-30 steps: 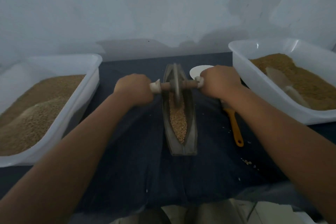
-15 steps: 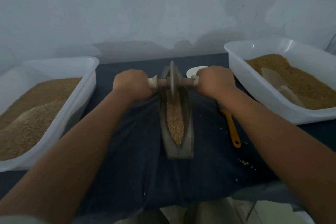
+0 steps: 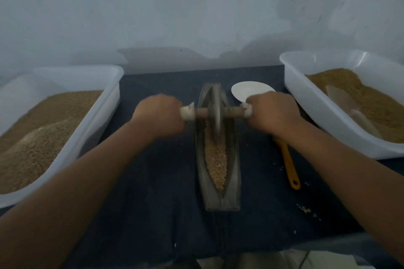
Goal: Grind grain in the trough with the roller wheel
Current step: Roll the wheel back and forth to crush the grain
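Note:
A narrow boat-shaped metal trough [image 3: 235, 172] lies lengthwise on the dark cloth in front of me. Tan grain [image 3: 215, 159] fills its groove. The metal roller wheel [image 3: 214, 119] stands upright in the far half of the trough, its rim down in the grain. A wooden axle with pale end caps runs through the wheel. My left hand [image 3: 160, 116] grips the axle's left end. My right hand [image 3: 273, 114] grips its right end. Both fists hide the outer parts of the handle.
A white tub of grain [image 3: 72, 137] stands at the left. Another white tub [image 3: 317, 116] at the right holds finer brown meal and a pale scoop. A white dish [image 3: 251, 91] and an orange-handled tool [image 3: 289, 166] lie right of the trough. Crumbs dot the cloth.
The wheel has rolled a little toward me along the trough, after first rolling to the far end. Both hands have kept their grip on the axle.

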`<state>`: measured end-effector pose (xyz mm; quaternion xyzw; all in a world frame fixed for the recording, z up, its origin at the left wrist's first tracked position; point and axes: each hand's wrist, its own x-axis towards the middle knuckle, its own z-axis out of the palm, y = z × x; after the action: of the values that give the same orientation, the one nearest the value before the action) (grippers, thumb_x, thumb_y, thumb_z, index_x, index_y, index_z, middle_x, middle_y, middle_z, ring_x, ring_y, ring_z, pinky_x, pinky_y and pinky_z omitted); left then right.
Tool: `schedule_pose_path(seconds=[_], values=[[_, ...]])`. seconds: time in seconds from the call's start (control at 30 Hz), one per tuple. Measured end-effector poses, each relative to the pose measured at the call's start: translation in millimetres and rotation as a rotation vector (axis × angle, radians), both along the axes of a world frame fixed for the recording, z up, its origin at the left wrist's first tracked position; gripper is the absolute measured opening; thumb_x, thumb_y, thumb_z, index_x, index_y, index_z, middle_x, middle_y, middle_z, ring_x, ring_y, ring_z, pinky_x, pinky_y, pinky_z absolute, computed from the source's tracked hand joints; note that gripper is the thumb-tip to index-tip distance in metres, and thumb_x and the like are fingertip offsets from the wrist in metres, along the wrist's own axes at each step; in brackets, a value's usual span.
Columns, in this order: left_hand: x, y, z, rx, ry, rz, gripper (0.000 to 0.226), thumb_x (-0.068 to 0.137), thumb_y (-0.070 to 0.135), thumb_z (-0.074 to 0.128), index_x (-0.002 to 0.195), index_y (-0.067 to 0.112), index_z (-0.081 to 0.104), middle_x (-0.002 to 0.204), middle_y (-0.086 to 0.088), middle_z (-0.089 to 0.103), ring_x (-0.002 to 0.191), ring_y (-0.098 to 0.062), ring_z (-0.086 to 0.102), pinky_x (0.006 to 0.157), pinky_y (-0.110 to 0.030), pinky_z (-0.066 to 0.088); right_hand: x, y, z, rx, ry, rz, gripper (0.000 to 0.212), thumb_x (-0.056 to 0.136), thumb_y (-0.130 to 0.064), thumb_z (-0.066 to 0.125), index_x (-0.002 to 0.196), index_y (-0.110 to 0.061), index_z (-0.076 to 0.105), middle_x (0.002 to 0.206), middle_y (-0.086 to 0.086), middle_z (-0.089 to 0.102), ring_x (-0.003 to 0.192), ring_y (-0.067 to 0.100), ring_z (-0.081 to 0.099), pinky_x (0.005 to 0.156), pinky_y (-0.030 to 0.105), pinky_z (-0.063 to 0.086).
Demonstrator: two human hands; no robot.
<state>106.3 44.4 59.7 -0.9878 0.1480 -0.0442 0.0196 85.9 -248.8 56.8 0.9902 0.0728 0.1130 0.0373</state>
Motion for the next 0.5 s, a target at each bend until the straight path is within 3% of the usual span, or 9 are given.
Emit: schedule_pose_path(seconds=[0.1, 0.17, 0.27, 0.37, 0.43, 0.5], values=[[37.4, -11.6, 13.5, -0.011, -0.034, 0.042, 0.034, 0.080, 0.050, 0.063, 0.065, 0.021, 0.052, 0.073, 0.003, 0.057, 0.071, -0.027, 0.058, 0.066, -0.035, 0.050, 28.6, 6.5, -1.0, 0.070, -0.126, -0.057, 0.034, 0.094, -0.040, 0.056, 0.066, -0.021, 0.054, 0.061, -0.006, 0.051, 0.055, 0.015, 0.046, 0.057, 0.031, 0.042], [35.3, -12.4, 13.7, -0.034, -0.012, 0.038, 0.033, 0.081, 0.049, 0.062, 0.066, 0.021, 0.053, 0.073, 0.003, 0.059, 0.070, -0.027, 0.058, 0.066, -0.035, 0.049, 28.4, 6.0, -1.5, 0.074, -0.123, -0.042, 0.032, 0.094, -0.039, 0.057, 0.069, -0.019, 0.057, 0.062, -0.004, 0.053, 0.057, 0.017, 0.050, 0.060, 0.032, 0.049], [-2.9, -0.2, 0.1, -0.033, 0.022, -0.001, 0.023, 0.081, 0.045, 0.060, 0.068, 0.026, 0.056, 0.071, 0.007, 0.059, 0.066, -0.021, 0.058, 0.063, -0.033, 0.047, 5.8, -2.6, -5.7, 0.024, -0.029, 0.008, 0.037, 0.091, -0.053, 0.045, 0.073, -0.024, 0.062, 0.068, -0.005, 0.059, 0.060, 0.016, 0.054, 0.061, 0.037, 0.051], [-54.2, 21.0, -12.6, -0.010, -0.015, -0.058, 0.020, 0.071, 0.049, 0.057, 0.066, 0.030, 0.053, 0.062, 0.012, 0.054, 0.057, -0.012, 0.053, 0.050, -0.027, 0.036, -34.3, -15.6, -15.1, -0.018, 0.005, 0.127, 0.035, 0.070, -0.065, 0.036, 0.063, -0.035, 0.053, 0.054, -0.014, 0.051, 0.048, 0.002, 0.048, 0.049, 0.030, 0.047], [-67.3, 27.7, -14.9, -0.021, -0.029, -0.090, 0.025, 0.070, 0.054, 0.054, 0.062, 0.031, 0.049, 0.055, 0.013, 0.050, 0.051, -0.006, 0.047, 0.046, -0.024, 0.027, -51.5, -21.5, -17.9, 0.000, -0.048, 0.200, 0.029, 0.064, -0.066, 0.040, 0.056, -0.040, 0.046, 0.045, -0.017, 0.042, 0.039, -0.003, 0.039, 0.039, 0.022, 0.034], [-56.6, 24.9, -14.0, -0.015, -0.007, -0.095, 0.027, 0.071, 0.054, 0.053, 0.061, 0.029, 0.050, 0.057, 0.012, 0.051, 0.052, -0.008, 0.049, 0.047, -0.024, 0.029, -44.9, -21.2, -18.8, 0.004, -0.059, 0.184, 0.032, 0.068, -0.066, 0.041, 0.056, -0.037, 0.049, 0.046, -0.016, 0.045, 0.041, -0.002, 0.042, 0.041, 0.023, 0.035]])
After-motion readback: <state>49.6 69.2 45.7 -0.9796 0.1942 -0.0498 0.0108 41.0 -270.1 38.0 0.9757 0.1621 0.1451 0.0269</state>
